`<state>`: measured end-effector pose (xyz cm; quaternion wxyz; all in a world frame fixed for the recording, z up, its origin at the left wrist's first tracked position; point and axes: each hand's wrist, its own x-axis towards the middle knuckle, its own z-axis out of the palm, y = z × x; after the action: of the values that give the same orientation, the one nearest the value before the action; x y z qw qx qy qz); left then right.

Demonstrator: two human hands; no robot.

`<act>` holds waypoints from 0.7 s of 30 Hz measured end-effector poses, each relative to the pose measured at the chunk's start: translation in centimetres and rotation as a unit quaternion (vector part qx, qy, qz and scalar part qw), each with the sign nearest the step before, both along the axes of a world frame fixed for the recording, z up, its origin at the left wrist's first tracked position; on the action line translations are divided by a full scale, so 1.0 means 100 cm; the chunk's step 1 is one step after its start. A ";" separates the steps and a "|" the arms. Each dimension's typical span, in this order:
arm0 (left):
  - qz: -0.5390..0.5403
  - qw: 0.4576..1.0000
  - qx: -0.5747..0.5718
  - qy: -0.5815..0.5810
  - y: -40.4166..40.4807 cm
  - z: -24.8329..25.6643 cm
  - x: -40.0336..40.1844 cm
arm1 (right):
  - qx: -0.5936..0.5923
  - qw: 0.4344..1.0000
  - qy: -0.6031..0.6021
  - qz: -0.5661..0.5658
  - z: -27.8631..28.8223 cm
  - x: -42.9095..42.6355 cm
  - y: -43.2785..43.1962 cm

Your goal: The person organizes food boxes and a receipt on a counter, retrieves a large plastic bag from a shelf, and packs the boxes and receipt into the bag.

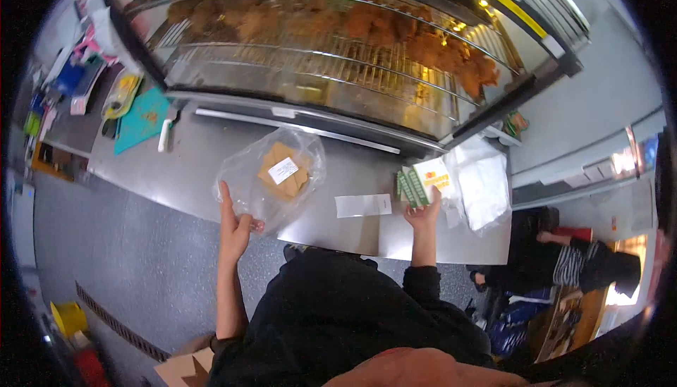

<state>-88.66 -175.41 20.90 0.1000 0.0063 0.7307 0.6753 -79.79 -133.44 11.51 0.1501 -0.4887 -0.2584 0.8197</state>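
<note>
My left hand is at the near edge of a clear plastic bag on the steel counter, fingers inside or against the film. In the bag lies a folded brown paper packet with a white printed label. My right hand touches a white card with orange print, beside several green-and-white printed packets; whether its fingers grip them is unclear. A white paper slip lies between the hands. Right of my right hand is a stack of clear plastic bags.
A glass-fronted cabinet with wire racks of browned food stands behind the counter. To the left are a white-handled knife, a teal cutting board and a yellow tray. Another person is at far right.
</note>
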 end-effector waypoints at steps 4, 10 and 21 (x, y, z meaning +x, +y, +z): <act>0.013 1.000 0.002 0.015 -0.005 -0.009 0.001 | -0.074 0.996 0.046 0.028 0.005 0.012 0.012; 0.002 1.000 -0.030 0.002 -0.007 0.005 0.006 | 0.069 0.987 0.143 0.003 -0.009 0.020 -0.002; -0.112 0.971 -0.213 -0.006 -0.036 -0.005 0.037 | -0.295 0.789 0.358 0.403 0.102 -0.040 -0.200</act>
<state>-85.01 -178.96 20.41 0.1787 0.0629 0.8516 0.4888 -83.82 -153.39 21.72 -0.2633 -0.0325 -0.1056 0.9584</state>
